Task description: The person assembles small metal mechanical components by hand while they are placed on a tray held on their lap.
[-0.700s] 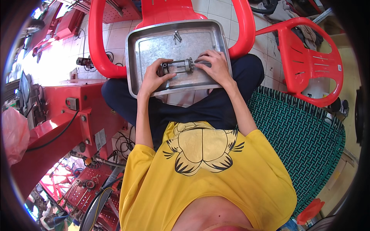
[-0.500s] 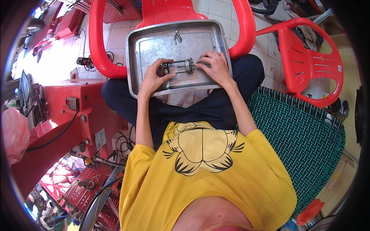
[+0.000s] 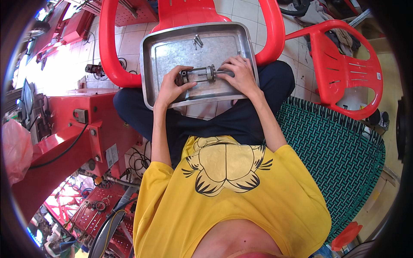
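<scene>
A steel tray (image 3: pixel 157 45) sits ahead of me. In it lies a cylindrical metal assembly (image 3: pixel 201 73) with long tie rods and a flange at its right end. My left hand (image 3: pixel 174 86) grips the dark left end, thumb and fingers curled round it. My right hand (image 3: pixel 243 77) has its fingers closed on a thin metal shaft (image 3: pixel 219 72) at the flanged end, partly hidden by the fingers. Several small bolts (image 3: pixel 197 41) lie loose at the back of the tray, and a small part stands at its right side.
Red chairs (image 3: pixel 111 60) are ahead and right (image 3: pixel 327 64). A green woven seat (image 3: pixel 331 167) is at my right. Red machinery (image 3: pixel 73 150) with cables, a padlock and a pink plastic bag (image 3: pixel 17 150) fills the left. Cloths (image 3: pixel 307 13) lie at upper right.
My right fingers have shifted very slightly at the shaft end of the assembly. My left hand and the tray stay in the same place.
</scene>
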Tool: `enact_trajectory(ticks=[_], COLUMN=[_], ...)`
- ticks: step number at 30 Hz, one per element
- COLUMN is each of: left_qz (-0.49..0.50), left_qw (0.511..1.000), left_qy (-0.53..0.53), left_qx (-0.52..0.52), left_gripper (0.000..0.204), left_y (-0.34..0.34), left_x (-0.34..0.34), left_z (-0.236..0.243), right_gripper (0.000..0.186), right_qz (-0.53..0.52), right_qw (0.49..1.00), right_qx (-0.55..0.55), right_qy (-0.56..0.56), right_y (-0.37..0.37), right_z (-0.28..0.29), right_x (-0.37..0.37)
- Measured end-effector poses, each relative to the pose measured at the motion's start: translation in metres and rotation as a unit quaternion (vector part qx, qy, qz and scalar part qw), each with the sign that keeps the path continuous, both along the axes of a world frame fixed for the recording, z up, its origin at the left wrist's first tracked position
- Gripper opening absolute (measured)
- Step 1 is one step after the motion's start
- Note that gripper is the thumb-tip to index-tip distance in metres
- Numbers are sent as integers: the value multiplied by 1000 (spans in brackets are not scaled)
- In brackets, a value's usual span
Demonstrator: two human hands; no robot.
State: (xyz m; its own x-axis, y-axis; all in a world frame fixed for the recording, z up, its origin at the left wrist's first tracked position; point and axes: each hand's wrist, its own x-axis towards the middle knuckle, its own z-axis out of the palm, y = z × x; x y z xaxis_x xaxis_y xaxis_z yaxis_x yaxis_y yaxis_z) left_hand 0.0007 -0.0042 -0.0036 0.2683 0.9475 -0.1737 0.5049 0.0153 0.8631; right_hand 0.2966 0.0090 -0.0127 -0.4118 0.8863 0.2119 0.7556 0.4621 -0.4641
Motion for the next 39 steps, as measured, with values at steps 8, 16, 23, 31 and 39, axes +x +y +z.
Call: enact_trajectory(ticks=[8, 16, 23, 31, 39], left_qz=[8, 10, 6, 7, 1], left_qw=[1000, 996, 996, 996, 999], left_qy=[-6, -46, -39, -41, -18], left_qx=[-1, 78, 75, 77, 33], left_gripper=[56, 55, 55, 55, 55], left_y=[0, 1, 2, 2, 2], left_x=[0, 1, 0, -1, -1], left_z=[-2, -9, -11, -10, -3], right_gripper=[21, 20, 19, 20, 19], right_qz=[-8, -3, -7, -7, -6], right_qw=[999, 1000, 1000, 999, 1000], right_qx=[-25, -24, 20, 10, -16], right_qy=[19, -1, 17, 35, 14], right_y=[2, 2, 2, 3, 2], right_z=[0, -3, -1, 3, 2], right_x=[1, 0, -3, -3, -3])
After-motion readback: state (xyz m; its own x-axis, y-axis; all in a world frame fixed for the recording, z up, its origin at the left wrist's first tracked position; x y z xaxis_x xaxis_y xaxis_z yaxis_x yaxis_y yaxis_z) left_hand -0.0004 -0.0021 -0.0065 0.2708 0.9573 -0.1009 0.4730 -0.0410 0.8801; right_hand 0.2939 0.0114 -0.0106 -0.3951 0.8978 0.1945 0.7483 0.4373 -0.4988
